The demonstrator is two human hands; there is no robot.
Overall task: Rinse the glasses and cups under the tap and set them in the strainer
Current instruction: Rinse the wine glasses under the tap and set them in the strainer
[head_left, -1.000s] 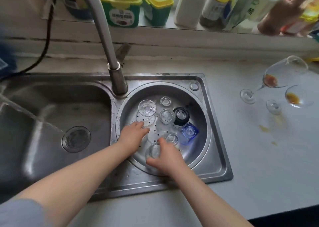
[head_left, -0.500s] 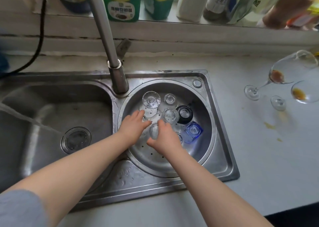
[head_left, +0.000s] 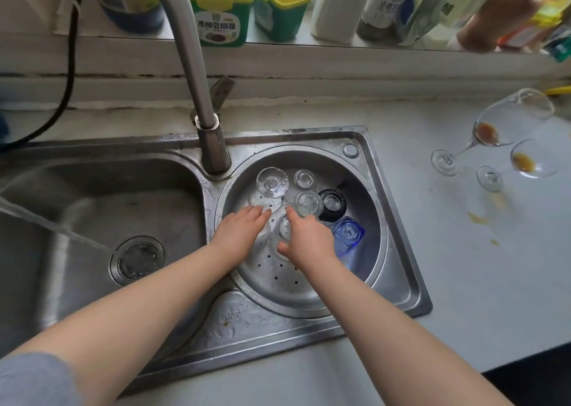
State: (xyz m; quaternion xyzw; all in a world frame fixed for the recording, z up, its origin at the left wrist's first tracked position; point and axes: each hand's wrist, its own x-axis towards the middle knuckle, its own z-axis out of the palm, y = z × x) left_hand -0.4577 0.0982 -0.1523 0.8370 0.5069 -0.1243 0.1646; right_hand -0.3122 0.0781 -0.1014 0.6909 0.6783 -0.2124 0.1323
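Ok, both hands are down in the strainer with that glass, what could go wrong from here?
1. The right hand is setting a clear glass among packed upturned glasses; it could knock the neighbouring glass or blue cup.
2. Two wine glasses with brown dregs stand unrinsed on the counter, above spill stains.
3. The water stream runs unused into the left basin.

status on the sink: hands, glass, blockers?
Right hand grips a small clear glass upside down in the round steel strainer. Left hand open, flat beside it. Two stained wine glasses wait on the counter.
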